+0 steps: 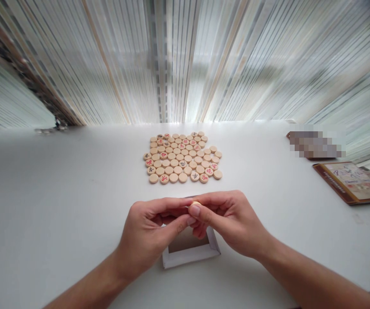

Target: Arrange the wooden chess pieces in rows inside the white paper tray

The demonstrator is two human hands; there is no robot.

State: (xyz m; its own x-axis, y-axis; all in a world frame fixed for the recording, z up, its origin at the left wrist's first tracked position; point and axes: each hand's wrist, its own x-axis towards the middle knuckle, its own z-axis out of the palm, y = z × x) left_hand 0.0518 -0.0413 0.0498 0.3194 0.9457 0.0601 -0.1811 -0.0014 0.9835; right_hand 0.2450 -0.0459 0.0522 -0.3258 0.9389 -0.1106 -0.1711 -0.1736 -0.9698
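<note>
My right hand [231, 219] pinches a small round wooden xiangqi piece [197, 203] between thumb and forefinger. From the other side, my left hand [148, 229] closes its thumb and forefinger at the same piece, the fingertips of both hands meeting there. Most of the piece is hidden by my fingers. Below the hands lies a shallow white box [191, 257], open at the top, its far part covered by my hands. Beyond them, many xiangqi pieces [174, 163] lie flat in close rows; several show red or black characters, and the others have plain faces upward.
On the right of the white table [75, 206] lies a brown-edged printed box lid or booklet [354, 182]. A blurred-out item [315, 143] sits behind it. Striped string curtains [185, 64] hang along the table's far edge, with a beaded strand [57, 122] at the left.
</note>
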